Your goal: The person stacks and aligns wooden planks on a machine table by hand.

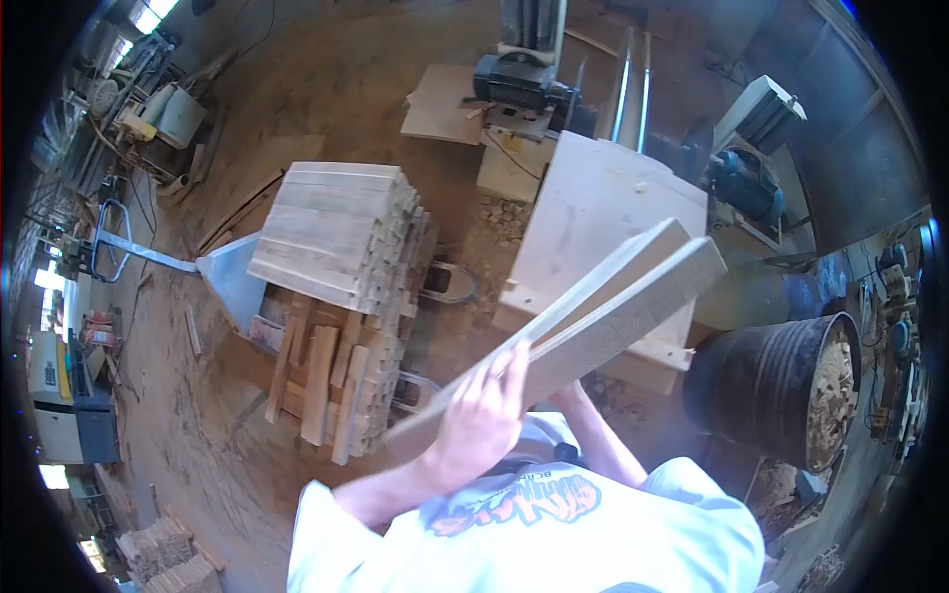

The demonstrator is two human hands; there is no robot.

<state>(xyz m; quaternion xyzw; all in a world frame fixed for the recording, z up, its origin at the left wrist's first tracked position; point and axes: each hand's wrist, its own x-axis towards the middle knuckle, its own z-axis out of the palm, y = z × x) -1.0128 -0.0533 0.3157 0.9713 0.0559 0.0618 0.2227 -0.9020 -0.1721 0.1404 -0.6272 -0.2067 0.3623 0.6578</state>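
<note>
Two long wooden boards (623, 292) slant across the view in front of my chest, spread apart at their far ends. My left hand (479, 420) is wrapped round them near their lower end, its fingers over the upper edges. My right hand (565, 395) is behind the boards; only a small part shows above the wrist, and its fingers are hidden. Beneath the far ends of the boards lies the pale machine table (583, 208). To the left, a tall stack of wooden planks (326, 222) stands on a pallet truck (232, 282), with several looser strips lower down.
A metal barrel (766, 381) filled with wood offcuts stands on the right. Motors (746, 188) and two metal rails (633, 94) are beyond the machine table. The pallet truck's handle (148, 252) sticks out left. More stacked wood (163, 553) lies at the lower left.
</note>
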